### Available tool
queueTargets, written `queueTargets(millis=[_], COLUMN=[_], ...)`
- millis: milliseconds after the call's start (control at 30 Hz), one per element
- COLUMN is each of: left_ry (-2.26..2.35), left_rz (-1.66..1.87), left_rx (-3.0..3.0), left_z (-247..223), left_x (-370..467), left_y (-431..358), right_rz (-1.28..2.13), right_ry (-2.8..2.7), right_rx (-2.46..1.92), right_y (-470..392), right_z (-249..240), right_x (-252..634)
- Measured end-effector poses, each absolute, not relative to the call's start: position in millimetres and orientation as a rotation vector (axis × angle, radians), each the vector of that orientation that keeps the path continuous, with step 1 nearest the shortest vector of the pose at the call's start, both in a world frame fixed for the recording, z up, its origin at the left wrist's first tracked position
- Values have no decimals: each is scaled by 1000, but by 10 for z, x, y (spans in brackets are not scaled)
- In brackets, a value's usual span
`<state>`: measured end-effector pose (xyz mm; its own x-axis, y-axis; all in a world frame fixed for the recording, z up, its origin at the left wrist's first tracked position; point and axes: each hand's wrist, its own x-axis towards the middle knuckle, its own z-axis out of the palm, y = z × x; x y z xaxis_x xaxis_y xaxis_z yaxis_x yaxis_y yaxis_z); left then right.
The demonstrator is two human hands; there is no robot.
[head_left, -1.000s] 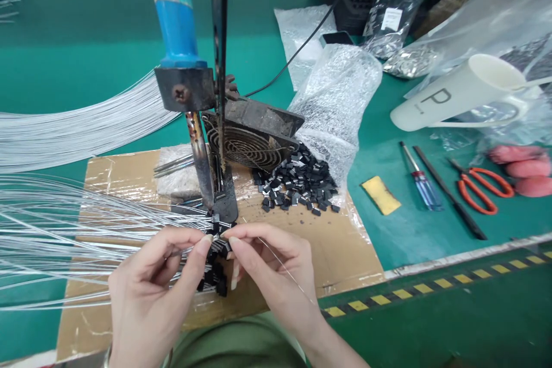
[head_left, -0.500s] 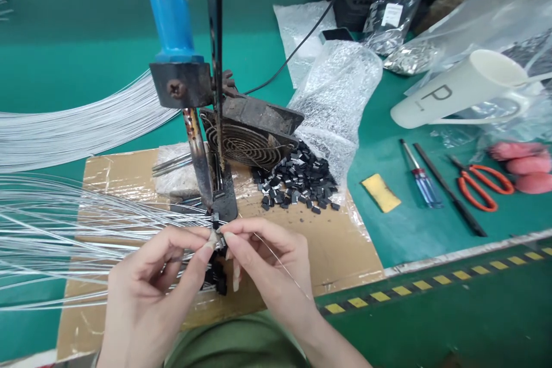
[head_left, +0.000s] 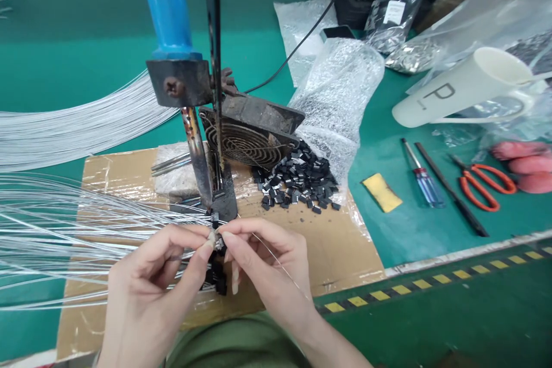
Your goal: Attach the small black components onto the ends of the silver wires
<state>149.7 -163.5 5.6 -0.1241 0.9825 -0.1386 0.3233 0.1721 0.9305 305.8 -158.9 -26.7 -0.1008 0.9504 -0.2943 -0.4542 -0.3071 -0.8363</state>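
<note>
Both hands pinch at one small black connector under a clamped iron

A black connector (head_left: pixel 220 243) with bright pins sits between the two hands, just above a cardboard sheet. The fingers of the left hand (head_left: pixel 149 293) are drawn together at its left side, thumb against forefinger; the fingers of the right hand (head_left: pixel 271 264) are pinched likewise from the right. Both seem to have hold of the connector, probably because so small a part needs steadying from two sides. Whether a wire end is caught there too cannot be told. A thin strand (head_left: pixel 280 263) runs across the right hand, perhaps tucked there to stay within reach.

Just below the fingertips lie wired connectors (head_left: pixel 221 283), their white wires (head_left: pixel 99 246) trailing left, which presumably leaves the right hand room. Above the hands, a soldering iron (head_left: pixel 170 23) points downward in a clamp, likely fixed so that neither hand has to carry it.

A fan (head_left: pixel 248 141) stands behind, perhaps to move fumes. Beside it, loose connectors (head_left: pixel 302 178) are heaped within easy reach. The cardboard (head_left: pixel 328 259) probably shields the green worktop (head_left: pixel 375 144). Farther right lie a yellow sponge (head_left: pixel 382 192), a screwdriver (head_left: pixel 425 181) and orange-handled cutters (head_left: pixel 478 187), apart from the wires.
</note>
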Motion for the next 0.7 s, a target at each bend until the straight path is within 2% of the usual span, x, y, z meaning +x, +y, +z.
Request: queueTargets(millis=[100, 300, 700], left_ry=[1601, 1618, 1664], left_rz=[982, 1005, 958], left_rx=[1285, 1267, 1263], left_z=[57, 49, 60], left_x=[1503, 1527, 1517], left_y=[-1625, -1580, -1461], right_rz=[1589, 1219, 1156], right_ry=[-776, -1205, -1345], right_rx=[-1081, -1189, -1277], right_y=[-1608, -1663, -1641], right_z=[-277, -326, -291], right_x=[3073, 3180, 3368])
